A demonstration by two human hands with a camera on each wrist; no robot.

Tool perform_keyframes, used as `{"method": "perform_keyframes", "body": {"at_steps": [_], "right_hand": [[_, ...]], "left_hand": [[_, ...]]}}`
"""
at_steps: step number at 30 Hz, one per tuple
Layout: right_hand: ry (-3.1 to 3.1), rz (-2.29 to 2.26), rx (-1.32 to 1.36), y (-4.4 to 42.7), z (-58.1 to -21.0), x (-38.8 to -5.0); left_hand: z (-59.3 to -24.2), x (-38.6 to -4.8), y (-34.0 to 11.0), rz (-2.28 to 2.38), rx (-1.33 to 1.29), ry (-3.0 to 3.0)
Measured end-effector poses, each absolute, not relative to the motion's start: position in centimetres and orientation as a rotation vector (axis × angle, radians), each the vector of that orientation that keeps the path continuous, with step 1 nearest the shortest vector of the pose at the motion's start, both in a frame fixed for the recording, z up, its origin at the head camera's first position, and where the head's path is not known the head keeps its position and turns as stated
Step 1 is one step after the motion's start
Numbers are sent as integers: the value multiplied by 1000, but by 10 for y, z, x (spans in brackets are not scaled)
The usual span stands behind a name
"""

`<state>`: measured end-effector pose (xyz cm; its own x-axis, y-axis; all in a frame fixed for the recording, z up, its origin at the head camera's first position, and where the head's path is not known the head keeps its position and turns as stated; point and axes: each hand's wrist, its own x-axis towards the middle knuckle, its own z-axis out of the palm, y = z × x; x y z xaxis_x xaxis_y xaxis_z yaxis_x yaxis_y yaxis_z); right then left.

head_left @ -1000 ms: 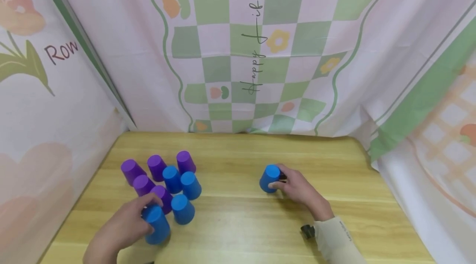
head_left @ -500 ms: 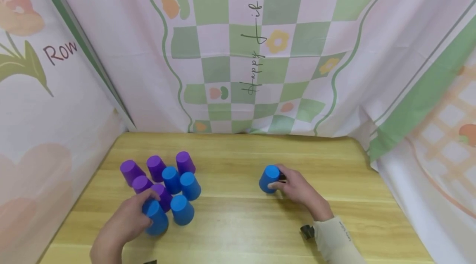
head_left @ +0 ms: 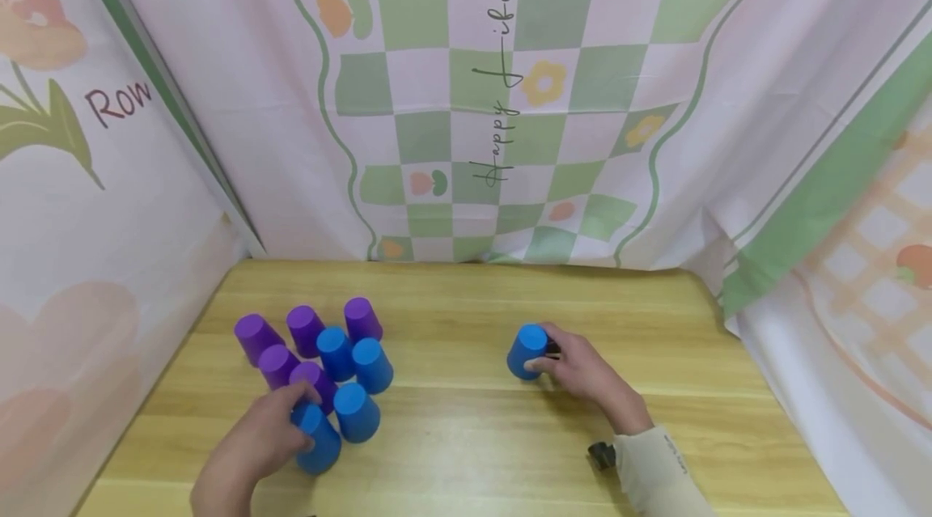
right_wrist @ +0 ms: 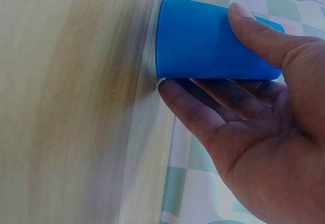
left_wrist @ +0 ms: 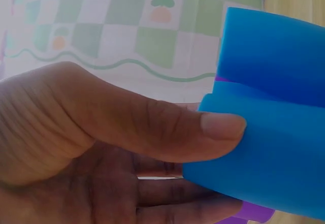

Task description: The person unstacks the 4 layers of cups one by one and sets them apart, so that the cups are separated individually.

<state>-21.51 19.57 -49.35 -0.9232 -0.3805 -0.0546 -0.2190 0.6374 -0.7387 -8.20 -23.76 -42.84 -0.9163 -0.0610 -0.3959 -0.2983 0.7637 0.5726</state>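
At the front left of the table, my left hand [head_left: 258, 436] grips an upside-down blue cup [head_left: 320, 448]. In the left wrist view the thumb lies along that cup's side [left_wrist: 274, 153], with another blue cup [left_wrist: 279, 51] close beyond it. Off to the right, my right hand [head_left: 582, 371] holds a single blue cup [head_left: 526, 353] between thumb and fingers. The right wrist view has this cup [right_wrist: 213, 46] mouth down, its rim at or just above the wood. Next to the left hand stand a blue cup [head_left: 357, 413] and a purple cup [head_left: 315, 384], partly covered by the fingers.
Behind the left hand stand more upside-down cups: purple cups such as the far-left one [head_left: 256, 337] and the rear one [head_left: 362, 319], and two blue cups, one [head_left: 373, 366] on the right side. The wooden table [head_left: 451, 452] ends at a patterned curtain [head_left: 488, 96].
My left hand has moved slightly to the right with its blue cup, which first rose a little, then came down closer to the neighbouring blue cup. The right hand and its cup have stayed put.
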Motion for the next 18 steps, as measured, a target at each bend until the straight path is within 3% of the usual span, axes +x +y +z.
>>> {"method": "perform_keyframes", "body": {"at_steps": [18], "right_hand": [[2648,-1157,-473,195,-492,-214]], "left_hand": [[-428,-80,-236,910,-261,2622]]}}
